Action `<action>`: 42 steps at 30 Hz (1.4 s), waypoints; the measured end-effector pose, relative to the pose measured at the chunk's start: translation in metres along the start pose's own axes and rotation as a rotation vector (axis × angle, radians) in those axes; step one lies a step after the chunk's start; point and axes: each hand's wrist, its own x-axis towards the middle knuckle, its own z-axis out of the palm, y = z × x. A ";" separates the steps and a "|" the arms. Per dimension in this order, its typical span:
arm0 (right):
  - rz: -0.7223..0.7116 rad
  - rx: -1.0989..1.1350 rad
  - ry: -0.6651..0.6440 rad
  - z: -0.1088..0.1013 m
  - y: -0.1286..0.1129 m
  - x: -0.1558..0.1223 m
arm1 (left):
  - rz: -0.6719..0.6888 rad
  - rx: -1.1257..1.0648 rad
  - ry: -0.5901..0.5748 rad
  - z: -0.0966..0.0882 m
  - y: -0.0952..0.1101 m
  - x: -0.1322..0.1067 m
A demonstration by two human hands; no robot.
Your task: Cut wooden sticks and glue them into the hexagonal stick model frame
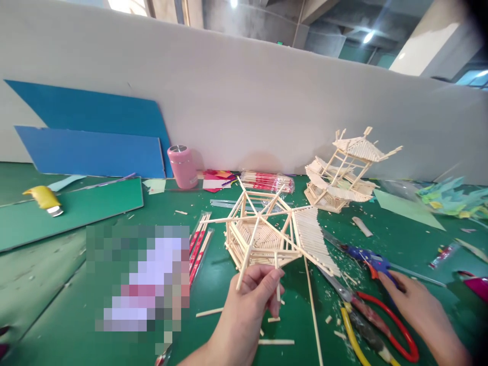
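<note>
Your left hand (249, 297) is at the near edge of the stick roof frame (263, 231). Thumb and fingers (267, 283) are curled in and pinch a short upright stick on the frame's lower rim. The frame itself sits tilted on the green table (57, 305), hexagonal base to the left and a slatted panel on its right side. Your right hand (417, 305) is right of the frame, fingers stretched out and held close together, with the tips touching the rear of the blue glue gun (369, 260) but not wrapped round it. The glue gun lies flat just right of the frame, nozzle toward the slatted panel. Pliers (368, 320) with red and yellow handles lie right of the frame, nearer you than the gun. A finished pavilion model (345, 170) stands behind the frame to the right. A packet of sticks (267, 181) lies right behind the frame, and a pink tumbler (183, 166) is behind it to the left.
</note>
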 end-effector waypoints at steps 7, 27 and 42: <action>0.019 0.374 -0.131 -0.027 -0.070 -0.059 | -0.012 -0.010 0.008 0.002 0.001 0.002; -0.114 1.373 -0.831 0.009 -0.195 -0.110 | -0.050 -0.197 -0.038 0.008 0.003 0.006; 0.096 1.492 -0.774 0.015 -0.204 -0.118 | 0.003 -0.168 0.097 0.002 0.000 0.010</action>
